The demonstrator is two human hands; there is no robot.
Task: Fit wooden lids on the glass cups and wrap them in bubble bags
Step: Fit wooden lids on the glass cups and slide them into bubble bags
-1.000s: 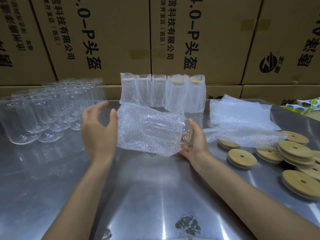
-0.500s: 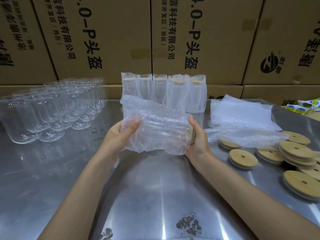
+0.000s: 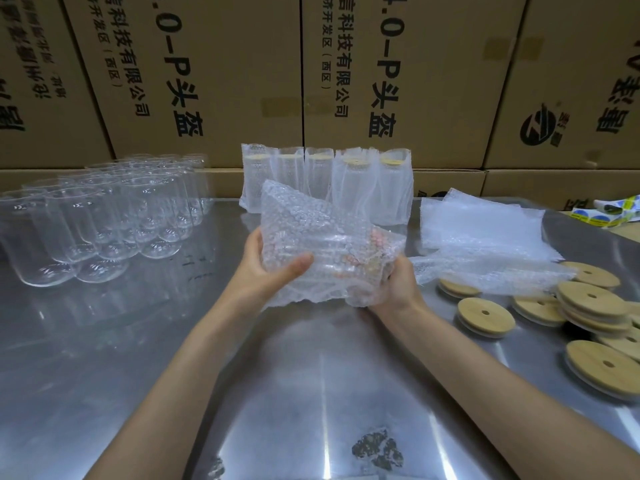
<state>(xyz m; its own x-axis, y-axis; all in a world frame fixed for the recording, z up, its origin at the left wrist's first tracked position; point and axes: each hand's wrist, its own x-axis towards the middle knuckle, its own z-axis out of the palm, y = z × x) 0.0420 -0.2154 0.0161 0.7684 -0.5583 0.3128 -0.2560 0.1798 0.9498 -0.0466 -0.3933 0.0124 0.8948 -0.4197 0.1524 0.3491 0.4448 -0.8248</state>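
Hands hold one clear glass cup inside a translucent bubble-wrap bag (image 3: 322, 251), lying sideways, above the reflective steel table (image 3: 138, 375). Left hand (image 3: 266, 271) grips the closed bag end, thumb curled over the front. Right hand (image 3: 394, 289) cups the other end from below, fingers curled round it and showing faintly through the film. A tan patch shows through at that end, probably the wooden lid, but too blurred to confirm.

Spare flap of the bag stands up at the rear left; my read is it's mid-fold, to be tucked over the cup. Holding both ends keeps the glass from sliding out while the slack gets dealt with.

Layout looks like a flow line:
- bare clear glass cups (image 3: 104, 216), rims down, clustered far left = input
- round bamboo lids with centre holes (image 3: 485, 315), loose and stacked, on the right
- flat pile of empty bubble bags (image 3: 481, 233) just behind the lids, partly overlapping them
- row of five wrapped cups (image 3: 327, 185) standing upright at the back against the printed cardboard cartons (image 3: 214, 81) = output

Likely next: finish the fold, stand it with the row.
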